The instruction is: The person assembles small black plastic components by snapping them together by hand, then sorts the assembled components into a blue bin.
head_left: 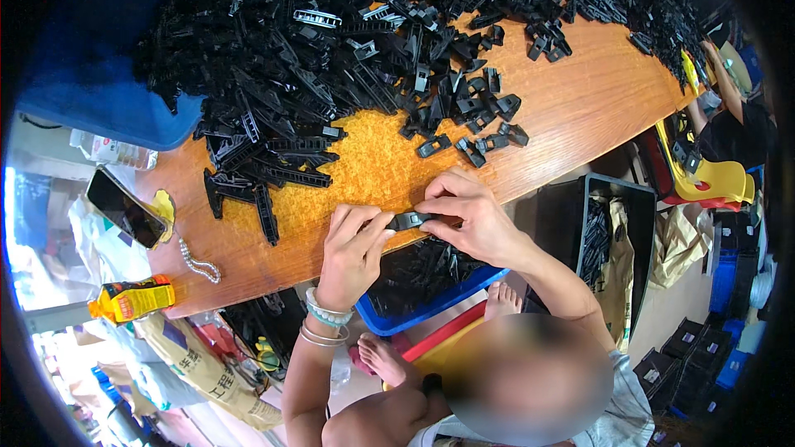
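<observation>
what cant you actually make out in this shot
- Head view: the small black plastic part held between the left hand and right hand is mostly covered by fingers, so its full shape is hidden.
- Contents of the blue bin under the wooden table: dark, partly hidden by the table edge and hands.
- Single pieces in the black parts pile: too tangled and small to tell apart.
- Person at the right rim: bent and cropped by the fisheye edge.
</observation>
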{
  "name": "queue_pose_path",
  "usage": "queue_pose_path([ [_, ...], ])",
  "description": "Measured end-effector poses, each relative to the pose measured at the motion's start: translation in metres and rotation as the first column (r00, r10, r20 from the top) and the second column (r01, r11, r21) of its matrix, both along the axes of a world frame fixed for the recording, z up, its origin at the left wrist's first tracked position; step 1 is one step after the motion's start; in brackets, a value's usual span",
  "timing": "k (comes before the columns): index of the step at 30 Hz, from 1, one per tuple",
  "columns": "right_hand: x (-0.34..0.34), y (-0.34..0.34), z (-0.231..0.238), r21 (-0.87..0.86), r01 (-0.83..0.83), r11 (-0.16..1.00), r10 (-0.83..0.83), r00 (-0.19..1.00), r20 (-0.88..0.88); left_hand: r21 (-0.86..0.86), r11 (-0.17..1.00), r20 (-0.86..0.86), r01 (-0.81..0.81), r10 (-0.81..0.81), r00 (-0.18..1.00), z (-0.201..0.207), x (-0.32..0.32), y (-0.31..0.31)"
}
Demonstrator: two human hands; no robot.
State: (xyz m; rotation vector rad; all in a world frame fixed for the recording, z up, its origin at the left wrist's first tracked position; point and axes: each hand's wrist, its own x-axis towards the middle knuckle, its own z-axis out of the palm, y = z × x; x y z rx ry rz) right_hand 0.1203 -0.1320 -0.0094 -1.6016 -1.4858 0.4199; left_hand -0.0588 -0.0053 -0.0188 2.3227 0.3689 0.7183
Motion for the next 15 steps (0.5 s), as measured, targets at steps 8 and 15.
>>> queue_pose_path([
  [8,0.003,-0.018,0.007,-0.029,0.0,1.0,-0.002,0.998,-0.059,0.065,0.992,0.015,-0.107,0.107,0.994,0.017,-0.007,0.028],
  [15,0.024,-0.006,0.0,0.119,0.516,0.848,-0.511,0.739,0.439,0.636,0.754,-0.083,-0.162,0.276,0.957,0.008,0.002,0.049],
])
